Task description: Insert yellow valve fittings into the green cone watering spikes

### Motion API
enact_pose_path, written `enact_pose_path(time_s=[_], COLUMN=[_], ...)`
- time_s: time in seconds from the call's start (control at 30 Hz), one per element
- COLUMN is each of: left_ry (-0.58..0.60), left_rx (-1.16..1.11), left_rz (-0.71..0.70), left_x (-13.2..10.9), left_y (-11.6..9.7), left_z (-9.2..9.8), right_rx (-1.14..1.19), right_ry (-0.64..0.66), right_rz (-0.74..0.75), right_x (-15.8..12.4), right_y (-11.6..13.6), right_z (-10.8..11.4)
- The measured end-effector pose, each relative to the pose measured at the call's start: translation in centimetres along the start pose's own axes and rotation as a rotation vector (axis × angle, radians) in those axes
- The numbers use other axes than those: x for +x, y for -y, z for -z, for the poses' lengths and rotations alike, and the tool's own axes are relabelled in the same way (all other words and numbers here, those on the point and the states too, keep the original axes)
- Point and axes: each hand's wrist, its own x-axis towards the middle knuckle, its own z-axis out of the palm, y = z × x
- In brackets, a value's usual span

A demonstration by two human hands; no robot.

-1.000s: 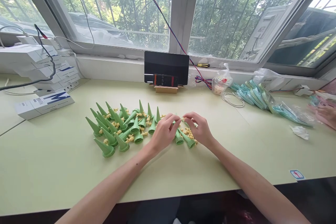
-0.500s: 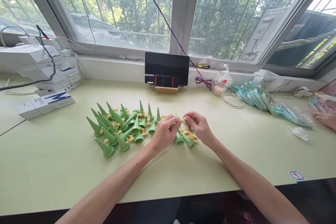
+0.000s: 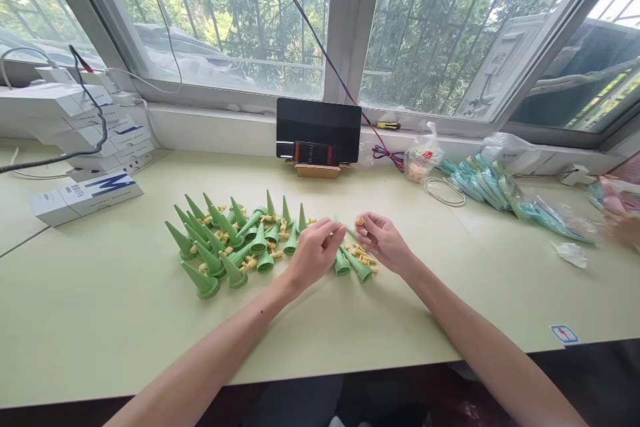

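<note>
My right hand (image 3: 383, 240) pinches a small yellow piece (image 3: 360, 221) between thumb and fingertips. Just left of it, my left hand (image 3: 316, 250) is closed, its fingertips pressed together; what they hold, if anything, is too small and hidden to name. Beneath and between the hands lie green cones (image 3: 361, 271) beside a small heap of yellow pieces (image 3: 364, 255). To the left of my left hand, several green cones (image 3: 233, 272) stand or lie in a cluster, with yellow pieces among them.
A phone (image 3: 315, 154) leans on a dark screen (image 3: 319, 121) by the window. White boxes (image 3: 87, 199) are at the left. Bagged teal items (image 3: 483, 183), a plastic bag (image 3: 423, 155) and another person's blurred hand (image 3: 623, 225) are on the right.
My right hand has moved slightly right, away from my left hand, and the yellow piece in its fingers shows more clearly. The other person's hand at the right edge has shifted.
</note>
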Motion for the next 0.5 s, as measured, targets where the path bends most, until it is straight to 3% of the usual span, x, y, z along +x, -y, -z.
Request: enact_pose_path(time_s=[0.5], left_ry=[0.083], left_rx=[0.028], left_rz=[-0.039], left_x=[-0.22], left_y=[0.21], left_z=[-0.11], right_rx=[-0.421], right_ry=[-0.048], right_rz=[0.18], right_x=[-0.14], right_y=[-0.77], right_z=[-0.32])
